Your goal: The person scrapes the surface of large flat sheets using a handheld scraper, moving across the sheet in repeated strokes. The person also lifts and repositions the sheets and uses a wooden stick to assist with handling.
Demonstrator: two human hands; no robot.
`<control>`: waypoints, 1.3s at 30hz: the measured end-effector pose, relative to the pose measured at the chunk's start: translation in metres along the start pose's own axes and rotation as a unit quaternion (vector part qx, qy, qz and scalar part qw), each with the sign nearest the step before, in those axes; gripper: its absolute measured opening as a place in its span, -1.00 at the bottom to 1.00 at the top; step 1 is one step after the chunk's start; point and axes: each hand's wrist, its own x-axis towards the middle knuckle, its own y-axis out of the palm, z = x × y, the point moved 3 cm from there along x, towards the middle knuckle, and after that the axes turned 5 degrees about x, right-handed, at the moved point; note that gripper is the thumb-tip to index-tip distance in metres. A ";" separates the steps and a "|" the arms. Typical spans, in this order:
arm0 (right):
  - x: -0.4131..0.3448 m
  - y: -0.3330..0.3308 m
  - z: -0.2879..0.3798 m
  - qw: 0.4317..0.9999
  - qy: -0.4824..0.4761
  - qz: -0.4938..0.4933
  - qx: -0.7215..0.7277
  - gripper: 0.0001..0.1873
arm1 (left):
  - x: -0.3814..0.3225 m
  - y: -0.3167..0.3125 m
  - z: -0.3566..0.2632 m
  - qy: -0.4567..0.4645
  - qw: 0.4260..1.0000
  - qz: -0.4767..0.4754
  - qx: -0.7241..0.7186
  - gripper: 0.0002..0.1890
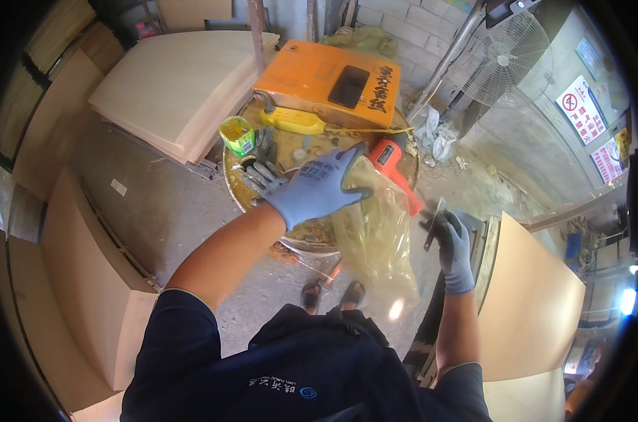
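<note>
My left hand (316, 184), in a blue knit glove with a dark coated palm, reaches over a round worktable (319, 240). Its thumb and fingers are apart around the upper part of a clear yellowish plastic bag (379, 232); whether they grip it is not plain. The bag drapes past the table's front edge towards the floor. To the right, clear of the table, my right hand (453, 245) wears a matching glove and grips a thin flat-bladed hand tool (434, 224), a knife or scraper. A red heat gun (390, 163) lies just beyond the bag.
An orange box (308, 68) bearing a smartphone (349, 86) sits at the back, behind a yellow power strip (292, 120). Left are a green can (238, 138) and spare grey gloves (266, 158). Board stacks (176, 79) (530, 306) flank the table. An orange-handled tool (336, 271) lies near my feet.
</note>
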 end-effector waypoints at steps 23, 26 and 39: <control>-0.071 0.160 -0.092 0.890 0.302 0.334 -0.071 -0.64 | -0.002 0.039 0.015 0.153 0.985 -0.062 -0.055 -0.72; -0.041 0.161 -0.080 0.942 0.202 0.240 -0.122 -0.70 | 0.033 0.044 0.000 0.007 0.966 -0.056 -0.254 -0.69; -0.002 0.091 0.002 0.804 0.016 0.177 -0.568 -0.74 | 0.047 0.116 0.065 -0.174 0.952 -0.029 -0.251 -0.51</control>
